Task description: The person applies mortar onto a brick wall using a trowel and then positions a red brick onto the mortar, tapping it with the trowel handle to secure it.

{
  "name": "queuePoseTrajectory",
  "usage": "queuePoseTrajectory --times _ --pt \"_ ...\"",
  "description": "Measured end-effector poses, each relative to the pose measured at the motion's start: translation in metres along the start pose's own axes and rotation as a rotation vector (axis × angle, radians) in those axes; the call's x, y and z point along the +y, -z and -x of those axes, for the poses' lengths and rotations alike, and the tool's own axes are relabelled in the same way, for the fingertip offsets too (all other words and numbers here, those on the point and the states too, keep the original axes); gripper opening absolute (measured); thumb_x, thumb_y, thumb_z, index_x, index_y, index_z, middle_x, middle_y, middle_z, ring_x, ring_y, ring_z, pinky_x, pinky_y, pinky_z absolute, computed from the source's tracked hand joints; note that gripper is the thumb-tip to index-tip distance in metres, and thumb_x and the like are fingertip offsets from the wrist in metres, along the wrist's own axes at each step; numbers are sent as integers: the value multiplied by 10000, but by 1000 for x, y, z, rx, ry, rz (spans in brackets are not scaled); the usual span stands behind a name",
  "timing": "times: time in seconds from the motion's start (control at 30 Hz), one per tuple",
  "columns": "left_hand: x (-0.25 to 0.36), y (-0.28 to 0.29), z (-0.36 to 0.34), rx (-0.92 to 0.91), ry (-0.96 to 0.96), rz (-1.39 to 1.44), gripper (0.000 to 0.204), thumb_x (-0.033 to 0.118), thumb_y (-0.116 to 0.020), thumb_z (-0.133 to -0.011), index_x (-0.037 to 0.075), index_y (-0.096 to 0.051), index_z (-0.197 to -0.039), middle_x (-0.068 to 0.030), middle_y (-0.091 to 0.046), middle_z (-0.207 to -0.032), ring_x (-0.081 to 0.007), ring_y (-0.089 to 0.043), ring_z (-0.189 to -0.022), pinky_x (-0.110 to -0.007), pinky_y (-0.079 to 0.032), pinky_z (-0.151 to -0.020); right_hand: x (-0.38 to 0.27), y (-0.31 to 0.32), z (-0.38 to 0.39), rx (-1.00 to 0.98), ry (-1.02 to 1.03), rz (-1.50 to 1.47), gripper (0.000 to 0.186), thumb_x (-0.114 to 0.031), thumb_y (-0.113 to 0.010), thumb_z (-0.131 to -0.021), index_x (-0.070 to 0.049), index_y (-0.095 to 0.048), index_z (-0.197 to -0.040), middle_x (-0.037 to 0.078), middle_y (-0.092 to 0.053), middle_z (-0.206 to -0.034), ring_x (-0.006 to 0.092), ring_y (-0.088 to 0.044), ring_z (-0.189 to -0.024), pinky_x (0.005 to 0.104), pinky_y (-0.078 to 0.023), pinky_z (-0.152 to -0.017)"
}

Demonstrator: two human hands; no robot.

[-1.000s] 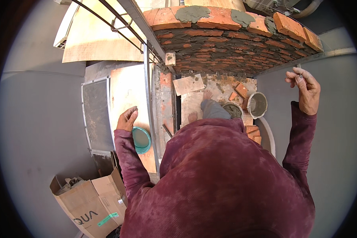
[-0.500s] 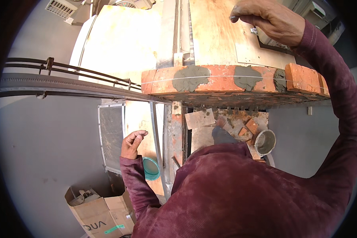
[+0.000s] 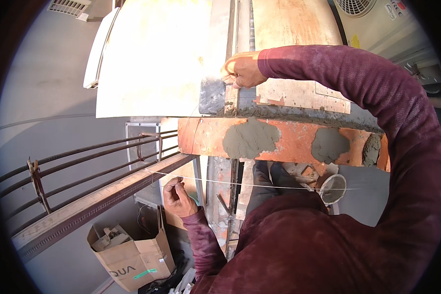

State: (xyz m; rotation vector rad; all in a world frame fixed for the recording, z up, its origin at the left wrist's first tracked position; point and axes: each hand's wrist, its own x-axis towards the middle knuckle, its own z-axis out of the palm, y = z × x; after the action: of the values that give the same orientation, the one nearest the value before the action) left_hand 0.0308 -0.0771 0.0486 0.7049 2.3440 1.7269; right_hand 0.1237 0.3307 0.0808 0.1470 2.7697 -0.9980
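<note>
My right hand [image 3: 243, 70] reaches across beyond the wall with its fingers curled closed. A dark grey flat patch [image 3: 212, 96] lies right beside its fingertips; I cannot tell whether the hand holds it. My left hand [image 3: 180, 197] is raised on the near side of the wall, thumb and fingers pinched together. Its fingertips are close to a taut white string [image 3: 240, 183]; contact is unclear. Between the hands runs a brick wall top [image 3: 206, 137], bearing grey mortar dabs [image 3: 252, 138] on its orange surface. My right arm covers part of the wall's right end.
Steel rebars [image 3: 88, 153] and a beam [image 3: 103, 193] run leftward from the wall. A cardboard box [image 3: 132, 262] stands lower left. A bucket [image 3: 332, 189] sits near my legs. Wooden boards [image 3: 296, 39] lie beyond the wall, with a vented machine [image 3: 377, 24] at far right.
My right hand has come from the upper right to the middle, beyond the wall. The view has shifted, and the string now appears nearer me, by my left hand, which stays pinched.
</note>
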Motion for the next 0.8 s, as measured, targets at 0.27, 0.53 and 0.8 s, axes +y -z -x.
queuePoseTrajectory --times 0.27,0.53,0.8 --pt "31 105 -66 -520 44 439 77 69 -615 -867 32 -564 -822 -124 -627 -791 -200 -616 -740 -266 -481 -642 31 -37 -41 -147 -90 -301 156 -109 -647 -843 -50 -521 -774 63 -621 -792 140 -556 -685 316 -456 -604" --pt "10 123 -293 -630 282 477 215 239 -529 -972 57 -550 -1084 -21 -570 -868 -80 -526 -745 -189 -400 -532 19 -57 -49 -333 -447 -870 92 -123 -493 -948 -41 -532 -964 125 -661 -1016 205 -693 -820 304 -584 -615" --pt "-21 -103 -340 -1407 505 -506 535 466 -525 -967 17 -568 -1254 -82 -712 -981 -112 -676 -813 -217 -533 -636 18 -72 -57 -202 -567 -1061 197 -194 -481 -986 -32 -544 -1079 127 -632 -1047 216 -687 -875 327 -614 -681"
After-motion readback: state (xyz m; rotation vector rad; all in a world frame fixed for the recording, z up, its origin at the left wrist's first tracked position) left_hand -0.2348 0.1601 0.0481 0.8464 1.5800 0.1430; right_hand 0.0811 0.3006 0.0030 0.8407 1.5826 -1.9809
